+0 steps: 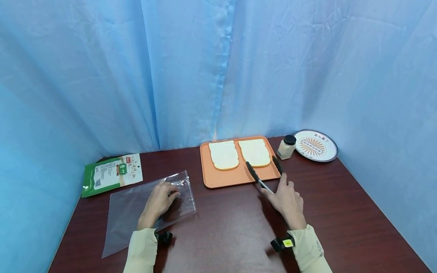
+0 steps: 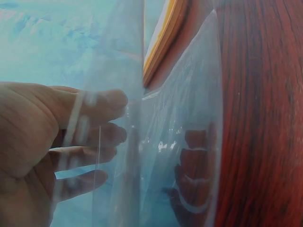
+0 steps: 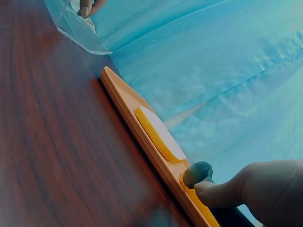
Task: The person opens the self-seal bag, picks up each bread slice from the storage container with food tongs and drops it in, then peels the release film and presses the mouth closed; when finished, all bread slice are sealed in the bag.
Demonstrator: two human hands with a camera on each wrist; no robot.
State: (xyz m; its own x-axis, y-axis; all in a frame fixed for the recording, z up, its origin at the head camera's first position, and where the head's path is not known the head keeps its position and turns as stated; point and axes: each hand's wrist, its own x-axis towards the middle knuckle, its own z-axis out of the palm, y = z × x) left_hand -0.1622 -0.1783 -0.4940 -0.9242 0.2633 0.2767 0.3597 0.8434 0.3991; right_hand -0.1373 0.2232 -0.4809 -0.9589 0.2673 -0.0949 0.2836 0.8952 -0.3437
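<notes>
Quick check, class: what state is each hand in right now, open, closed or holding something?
Left hand: holding the clear plastic bag.
Right hand: holding the black-tipped tongs, whose arms are spread apart.

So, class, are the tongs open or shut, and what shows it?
Open: the tongs have their two black ends apart in the head view, with the near edge of the right-hand bread slice showing between them.
</notes>
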